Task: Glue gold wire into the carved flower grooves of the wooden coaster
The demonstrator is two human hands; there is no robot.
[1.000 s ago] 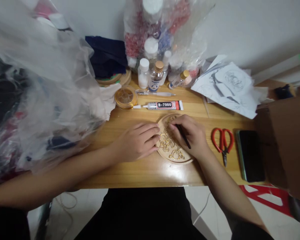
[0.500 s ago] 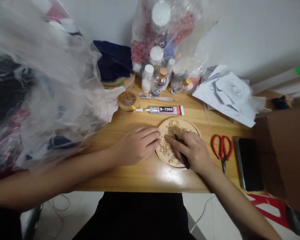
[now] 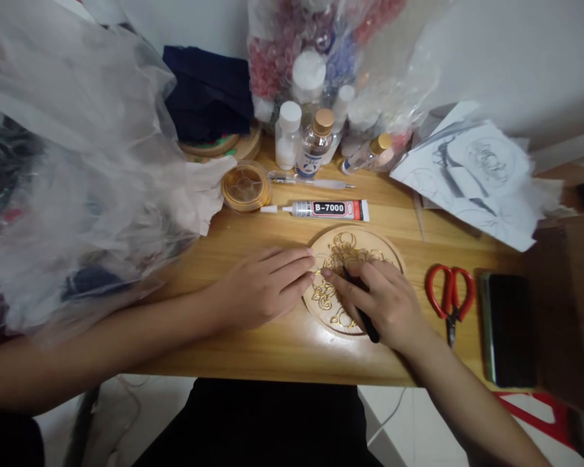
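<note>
A round wooden board [image 3: 327, 318] lies on the table, its face covered with curled gold wire [image 3: 325, 295] in flower-like shapes. My left hand [image 3: 267, 288] rests at the board's left edge, fingers stretched out side by side and fingertips touching the rim; its thumb is mostly hidden. Over the board's right half, my right hand [image 3: 384, 301] is closed around slim black tweezers [image 3: 367, 324]. The tips of the tweezers are hard to make out among the wire. Part of the wire pattern is hidden under my right hand.
Behind the board lie a B-7000 glue tube [image 3: 328, 209], a pen [image 3: 316, 182] and a spool of gold wire [image 3: 246, 187]. Small bottles [image 3: 314, 143] stand farther back. Red-handled pliers [image 3: 450, 295] and a phone [image 3: 509, 329] are right; plastic bags [image 3: 102, 162] crowd the left.
The view has tilted down and come slightly nearer, so the things on the table look larger. Both hands keep nearly the same places on the board, and the tweezers stay in my right hand.
</note>
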